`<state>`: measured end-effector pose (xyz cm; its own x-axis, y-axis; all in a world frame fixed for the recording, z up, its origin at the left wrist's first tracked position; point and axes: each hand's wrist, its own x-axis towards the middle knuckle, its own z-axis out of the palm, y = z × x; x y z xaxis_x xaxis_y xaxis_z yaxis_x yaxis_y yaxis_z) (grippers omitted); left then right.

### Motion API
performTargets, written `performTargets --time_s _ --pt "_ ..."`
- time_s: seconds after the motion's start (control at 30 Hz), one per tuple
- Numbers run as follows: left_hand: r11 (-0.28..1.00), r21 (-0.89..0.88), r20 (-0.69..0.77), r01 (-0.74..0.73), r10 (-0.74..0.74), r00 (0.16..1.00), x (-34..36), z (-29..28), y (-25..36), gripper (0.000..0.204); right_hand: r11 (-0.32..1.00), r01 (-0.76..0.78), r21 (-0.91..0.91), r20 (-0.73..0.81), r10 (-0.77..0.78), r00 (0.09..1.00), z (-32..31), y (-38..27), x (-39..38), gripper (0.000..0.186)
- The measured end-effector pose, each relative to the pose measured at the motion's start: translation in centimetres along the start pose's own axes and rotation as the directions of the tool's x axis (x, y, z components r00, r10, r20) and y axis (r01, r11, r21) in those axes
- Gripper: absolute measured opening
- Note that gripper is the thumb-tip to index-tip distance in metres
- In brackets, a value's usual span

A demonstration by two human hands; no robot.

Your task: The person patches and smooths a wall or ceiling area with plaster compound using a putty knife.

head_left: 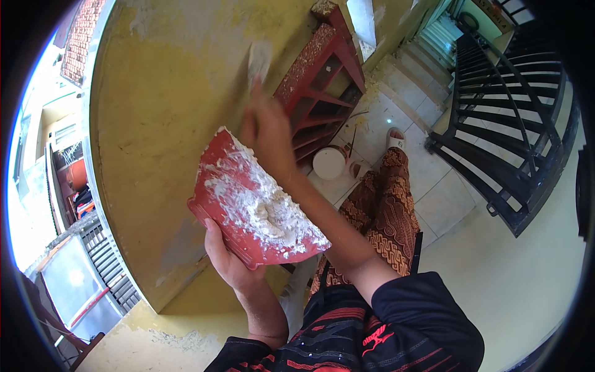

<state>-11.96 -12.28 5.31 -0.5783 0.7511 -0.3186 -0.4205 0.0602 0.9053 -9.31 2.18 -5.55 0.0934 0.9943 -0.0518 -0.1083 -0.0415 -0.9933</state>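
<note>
My left hand (230, 263) grips the lower edge of a broken-edged red plastic piece (214, 208), its thumb on the near face. A thick heap of white putty (273, 214) lies on the piece, with thinner smears toward its upper left. My right hand (266, 121), blurred by motion, is closed on a putty knife (259, 62). The pale blade is at the yellow wall (155, 136), beyond the red piece; whether it presses on the wall I cannot tell. Pale patches mark the wall around the blade.
A red slatted wooden frame (319, 80) leans beside the wall. A white round tub (328, 163) stands below it on the tiled floor (434, 208). Steps (412, 77) and a black metal railing (496, 118) are at the right. Past the wall's left edge, roofs (82, 34) show outside.
</note>
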Motion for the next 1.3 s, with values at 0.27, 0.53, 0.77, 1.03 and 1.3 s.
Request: performTargets --time_s 0.27,0.53,0.77,1.03,1.3 --pt "0.999 0.036 0.039 0.013 -0.014 0.999 0.9 -0.9 0.8 0.047 0.999 0.051 0.013 0.053 -0.052 0.997 -1.5 1.4 -2.4 0.060" --pt "0.999 0.045 -0.019 0.010 -0.009 1.000 0.9 -1.5 0.7 0.048 0.998 0.047 0.049 0.198 -0.056 0.979 -0.1 3.5 -7.6 0.060" --pt "0.999 0.035 0.002 0.004 -0.004 1.000 1.1 -1.6 0.9 0.048 0.998 -0.021 0.066 0.033 0.019 0.999 -2.0 1.5 -0.1 0.059" --pt "0.999 0.054 0.034 0.000 -0.002 0.999 1.5 -2.0 1.1 0.047 0.990 0.018 0.137 0.256 -0.053 0.965 -0.7 1.3 -5.8 0.059" --pt "0.999 -0.033 0.007 -0.017 0.018 1.000 1.0 -1.9 0.7 0.045 0.972 -0.122 0.201 0.245 0.071 0.967 -1.6 1.7 -4.7 0.051"
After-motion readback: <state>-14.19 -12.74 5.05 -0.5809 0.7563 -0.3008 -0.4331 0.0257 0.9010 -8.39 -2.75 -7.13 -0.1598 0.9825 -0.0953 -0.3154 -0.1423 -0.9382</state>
